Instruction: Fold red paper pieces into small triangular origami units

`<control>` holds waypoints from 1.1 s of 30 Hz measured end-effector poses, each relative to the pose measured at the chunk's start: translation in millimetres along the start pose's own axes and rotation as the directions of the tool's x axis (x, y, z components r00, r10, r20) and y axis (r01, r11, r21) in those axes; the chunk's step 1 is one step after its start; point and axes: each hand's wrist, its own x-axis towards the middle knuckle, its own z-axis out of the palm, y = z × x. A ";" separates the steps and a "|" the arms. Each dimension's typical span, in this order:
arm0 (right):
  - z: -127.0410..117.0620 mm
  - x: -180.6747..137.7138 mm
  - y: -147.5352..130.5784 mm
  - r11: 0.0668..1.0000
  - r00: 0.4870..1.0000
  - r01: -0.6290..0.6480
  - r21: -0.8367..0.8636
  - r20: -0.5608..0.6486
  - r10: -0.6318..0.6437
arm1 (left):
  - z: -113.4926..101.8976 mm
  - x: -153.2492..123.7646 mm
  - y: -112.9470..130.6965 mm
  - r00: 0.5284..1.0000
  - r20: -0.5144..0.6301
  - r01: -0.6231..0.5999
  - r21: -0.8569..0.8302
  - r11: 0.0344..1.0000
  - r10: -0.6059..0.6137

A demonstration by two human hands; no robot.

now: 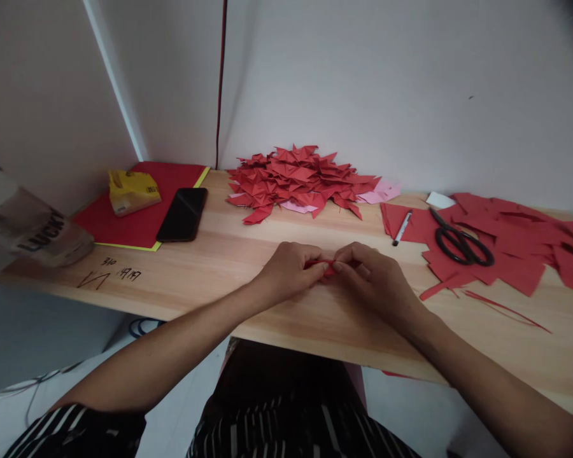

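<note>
Low over the wooden table, my left hand and my right hand meet, both closed in a pinch. Between their fingertips is a small piece of red paper, mostly covered by the fingers, so its folded shape cannot be made out. Just beyond the hands, against the wall, lies a heap of folded red paper pieces, with a few pink ones at its lower edge. A pen rests on red paper to the right of my right hand.
Black-handled scissors lie on scattered red paper sheets at the right, near thin red strips. At the left are a black phone, a red folder, a yellow packet and a clear plastic container marked LUCKY.
</note>
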 end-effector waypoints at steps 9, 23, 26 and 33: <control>-2.0 2.3 -6.1 0.996 0.998 -0.063 0.056 0.034 0.061 | 0.9 -0.9 2.0 1.000 -0.008 -0.001 0.020 1.000 0.001; -3.1 1.6 -3.0 0.982 0.990 -0.090 0.166 0.126 0.069 | 2.7 0.1 2.6 0.999 -0.046 -0.013 0.128 0.992 0.019; -3.4 2.8 -2.1 0.976 0.988 -0.109 0.190 0.133 0.084 | 1.8 0.0 2.6 0.999 -0.032 0.019 0.062 0.998 -0.017; -2.7 5.5 0.0 0.982 0.982 -0.137 0.128 0.146 0.118 | -3.6 2.1 0.8 0.999 -0.011 0.037 0.142 0.989 -0.036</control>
